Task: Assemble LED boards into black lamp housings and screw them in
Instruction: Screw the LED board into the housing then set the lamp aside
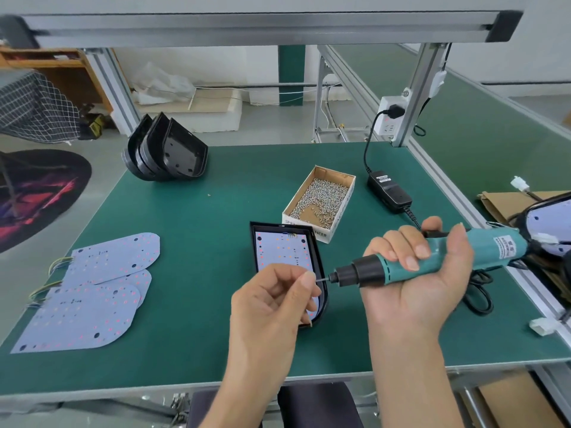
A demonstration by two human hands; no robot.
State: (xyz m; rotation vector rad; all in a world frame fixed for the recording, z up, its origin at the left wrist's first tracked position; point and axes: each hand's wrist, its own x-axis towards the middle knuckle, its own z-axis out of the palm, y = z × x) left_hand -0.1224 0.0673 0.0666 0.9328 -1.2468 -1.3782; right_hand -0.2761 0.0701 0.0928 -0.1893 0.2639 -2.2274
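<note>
A black lamp housing [318,257] lies on the green table [200,230] with a white LED board [282,248] seated inside it. Above its near end, my right hand [423,282] grips a teal electric screwdriver [438,261], held level with its bit pointing left. My left hand [278,304] pinches something small at the bit's tip; a screw there is too small to tell. Three loose LED boards [92,285] lie overlapped at the left. A stack of empty black housings [167,149] stands at the back left.
A cardboard box of screws [321,196] sits just behind the housing. A black power adapter [389,189] and its cable run to a socket [387,118] on the right post. More housings and cardboard [543,223] lie at the right edge.
</note>
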